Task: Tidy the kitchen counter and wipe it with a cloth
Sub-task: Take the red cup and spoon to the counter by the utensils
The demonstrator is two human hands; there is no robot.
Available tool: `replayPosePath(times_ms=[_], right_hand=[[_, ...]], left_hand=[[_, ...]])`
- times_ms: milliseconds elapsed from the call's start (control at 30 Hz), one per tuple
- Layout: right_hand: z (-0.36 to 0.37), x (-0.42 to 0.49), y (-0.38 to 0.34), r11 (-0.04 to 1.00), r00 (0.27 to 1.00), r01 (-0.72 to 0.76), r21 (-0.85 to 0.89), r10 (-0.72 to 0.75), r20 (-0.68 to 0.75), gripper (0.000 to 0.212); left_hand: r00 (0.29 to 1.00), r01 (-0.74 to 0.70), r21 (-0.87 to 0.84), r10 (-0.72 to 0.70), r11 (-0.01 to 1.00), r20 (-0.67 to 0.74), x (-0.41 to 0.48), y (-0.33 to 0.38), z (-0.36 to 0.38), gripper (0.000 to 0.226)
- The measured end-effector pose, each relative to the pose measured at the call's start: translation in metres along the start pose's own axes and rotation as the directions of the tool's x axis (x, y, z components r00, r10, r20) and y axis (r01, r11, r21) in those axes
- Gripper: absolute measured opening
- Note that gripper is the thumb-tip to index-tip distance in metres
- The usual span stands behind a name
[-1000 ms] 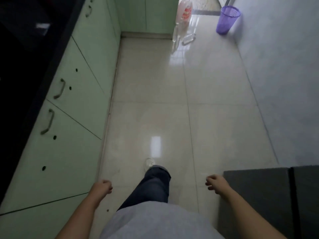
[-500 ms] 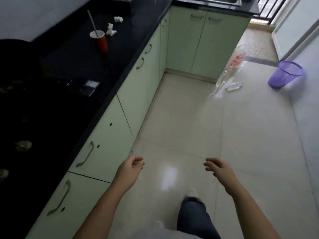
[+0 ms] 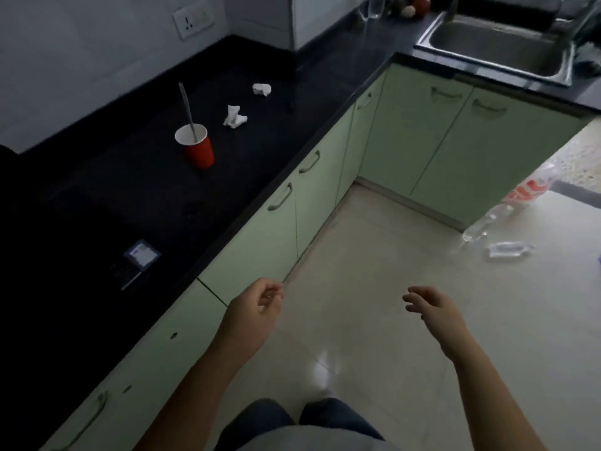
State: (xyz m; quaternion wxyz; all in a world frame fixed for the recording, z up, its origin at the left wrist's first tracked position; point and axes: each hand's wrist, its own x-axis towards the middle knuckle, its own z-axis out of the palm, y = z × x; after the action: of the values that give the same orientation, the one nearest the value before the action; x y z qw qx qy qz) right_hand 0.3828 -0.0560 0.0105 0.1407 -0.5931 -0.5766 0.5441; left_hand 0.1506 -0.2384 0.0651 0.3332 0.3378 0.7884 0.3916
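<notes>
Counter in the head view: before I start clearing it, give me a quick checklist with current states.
1. Both hands free: ok. Left hand and right hand hold nothing.
2. Hands over the counter: not ok. Both hang over the floor, beside the cabinets.
3. Red cup upright: ok, with a spoon standing in it.
4. Litter located: ok. Near tissue and far tissue lie beyond the cup, apart from each other.
5. Wiping cloth located: cannot tell. None shows in this view.
</notes>
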Motion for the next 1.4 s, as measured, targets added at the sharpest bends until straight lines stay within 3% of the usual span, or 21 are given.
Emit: replayPosePath(times_ms=[100, 267, 400, 567, 667, 767, 1000, 1100, 1267, 1400], right_hand=[[0.022, 0.044, -0.043, 1.000, 0.996, 0.020, 0.014, -0.021, 0.089, 0.023], [0.090, 0.095, -0.122, 0.980, 0.929, 0.192, -0.054, -0.163, 0.333, 0.017], [0.140, 0.135, -0.194, 0.931, 0.852, 0.348, -0.113, -0.263, 0.453, 0.018], [0.197, 0.189, -0.279, 0.906, 0.788, 0.415, -0.085, -0.312, 0.531, 0.015], [0.233, 0.217, -0.319, 0.874, 0.724, 0.482, -0.059, -0.359, 0.589, 0.012], [0.265, 0.238, -0.350, 0.858, 0.662, 0.514, -0.026, -0.377, 0.648, 0.024], [0.337, 0.269, -0.391, 0.828, 0.472, 0.560, 0.030, -0.348, 0.810, 0.043], [0.357, 0.276, -0.395, 0.813, 0.397, 0.582, 0.021, -0.306, 0.865, 0.034], [0.369, 0.283, -0.400, 0.796, 0.348, 0.604, 0.045, -0.314, 0.883, 0.006], [0.364, 0.284, -0.411, 0.780, 0.311, 0.621, 0.076, -0.333, 0.890, 0.011]], left_hand=[[0.987, 0.057, -0.055, -0.065, 0.997, -0.150, 0.027, 0.001, -0.018, 0.020], [0.887, 0.165, -0.203, -0.235, 0.965, -0.397, 0.088, -0.011, -0.059, 0.019], [0.820, 0.110, -0.247, -0.228, 0.963, -0.524, 0.164, -0.012, -0.085, 0.035], [0.767, 0.099, -0.177, -0.189, 0.979, -0.614, 0.246, -0.017, -0.114, 0.064], [0.732, 0.138, -0.176, -0.220, 0.975, -0.645, 0.280, -0.020, -0.128, 0.079], [0.695, 0.170, -0.236, -0.286, 0.957, -0.660, 0.307, -0.021, -0.133, 0.088], [0.552, 0.245, -0.351, -0.428, 0.904, -0.715, 0.354, -0.013, -0.138, 0.092], [0.508, 0.237, -0.402, -0.466, 0.884, -0.724, 0.362, -0.010, -0.136, 0.083], [0.437, 0.235, -0.455, -0.511, 0.859, -0.740, 0.367, 0.003, -0.132, 0.068], [0.418, 0.243, -0.455, -0.516, 0.857, -0.748, 0.363, 0.020, -0.126, 0.065]])
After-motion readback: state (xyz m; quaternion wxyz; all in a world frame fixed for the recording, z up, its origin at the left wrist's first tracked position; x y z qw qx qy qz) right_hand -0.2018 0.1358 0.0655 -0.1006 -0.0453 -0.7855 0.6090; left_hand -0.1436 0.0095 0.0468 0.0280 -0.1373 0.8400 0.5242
